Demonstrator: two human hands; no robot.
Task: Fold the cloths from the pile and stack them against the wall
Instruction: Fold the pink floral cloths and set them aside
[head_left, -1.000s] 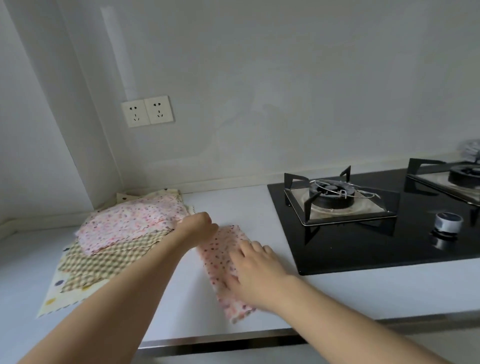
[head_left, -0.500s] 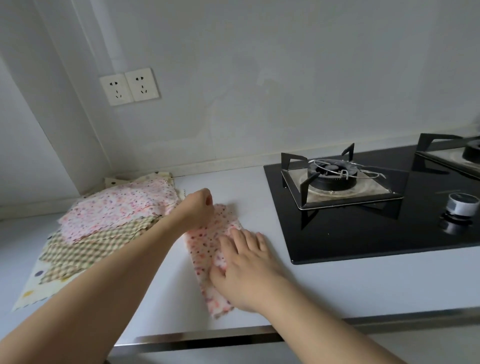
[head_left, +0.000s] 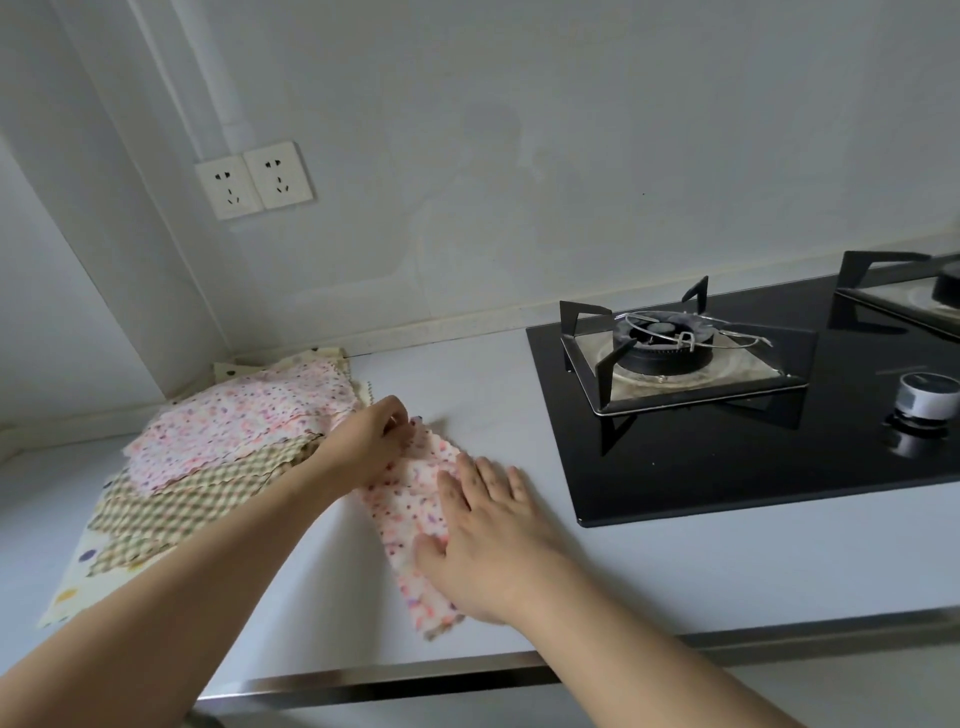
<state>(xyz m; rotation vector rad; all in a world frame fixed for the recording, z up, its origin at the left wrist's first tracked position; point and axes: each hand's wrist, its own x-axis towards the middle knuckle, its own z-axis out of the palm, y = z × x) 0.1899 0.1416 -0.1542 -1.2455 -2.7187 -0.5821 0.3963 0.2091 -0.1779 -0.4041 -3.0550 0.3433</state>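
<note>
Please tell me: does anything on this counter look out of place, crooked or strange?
Two things. The pile of cloths in the corner is fanned out unevenly, its edges not lined up. A bent wire piece lies across the left burner of the stove, which seems an odd place for it. Nothing looks spilled or damaged.

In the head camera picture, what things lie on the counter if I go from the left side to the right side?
pile of cloths → left hand, gripping the far end of the pink dotted cloth → right hand, flat on that cloth → near burner of the black hob → round knob.
</note>
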